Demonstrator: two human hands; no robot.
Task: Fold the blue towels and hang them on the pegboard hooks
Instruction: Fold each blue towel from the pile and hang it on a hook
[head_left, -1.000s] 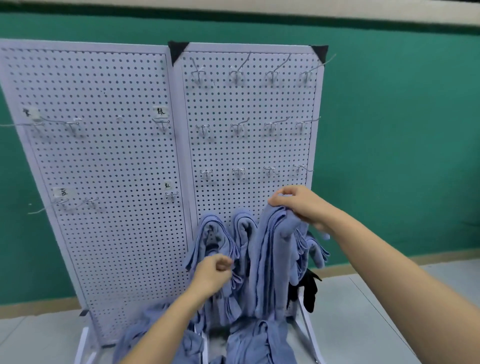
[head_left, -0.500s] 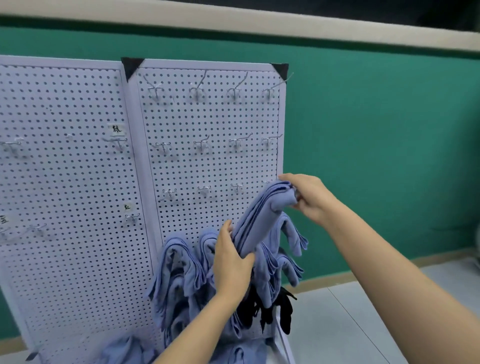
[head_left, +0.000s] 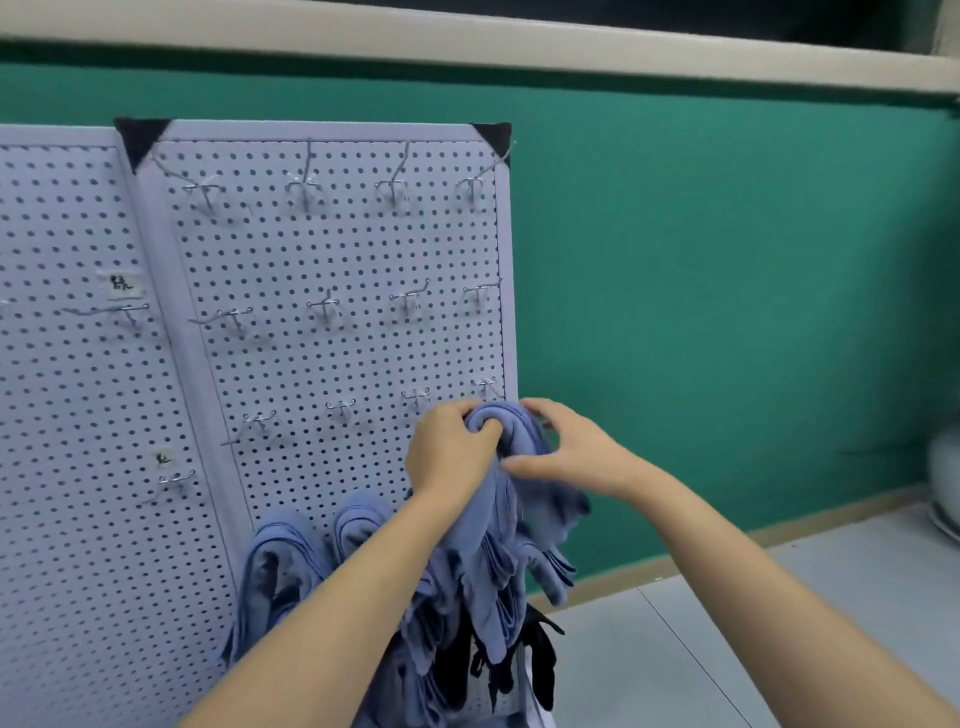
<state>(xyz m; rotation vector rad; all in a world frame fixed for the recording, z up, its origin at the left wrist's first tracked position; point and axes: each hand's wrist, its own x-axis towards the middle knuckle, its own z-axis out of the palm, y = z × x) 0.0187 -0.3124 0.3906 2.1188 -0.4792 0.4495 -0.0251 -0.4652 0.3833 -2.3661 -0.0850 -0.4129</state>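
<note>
The left hand (head_left: 451, 449) is closed round the rolled top of a blue towel (head_left: 493, 525), its fingers curled into the fold; the right hand (head_left: 576, 454) pinches the same fold from the other side, thumb below and fingers over the crest; the towel hangs from both hands, just in front of the pegboard (head_left: 337, 249) at its right edge, level with the third row of hooks. By the look of it the folding is done and hanging is the step in hand; a free hook (head_left: 485, 387) sits just above the fold, by that right edge; the next move likely calls for raising the fold, parting it over the wire tip, then letting the weight settle. The towel is soft cloth, folded into a long narrow bundle with layered loose ends below; the hooks are thin bent wire; the pegboard is stiff, white and evenly perforated, with black corner caps. Other hung towels (head_left: 280, 556) droop lower on the board; a black cloth (head_left: 545, 665) dangles near its bottom right corner; behind is a matt green wall (head_left: 727, 312).
</note>
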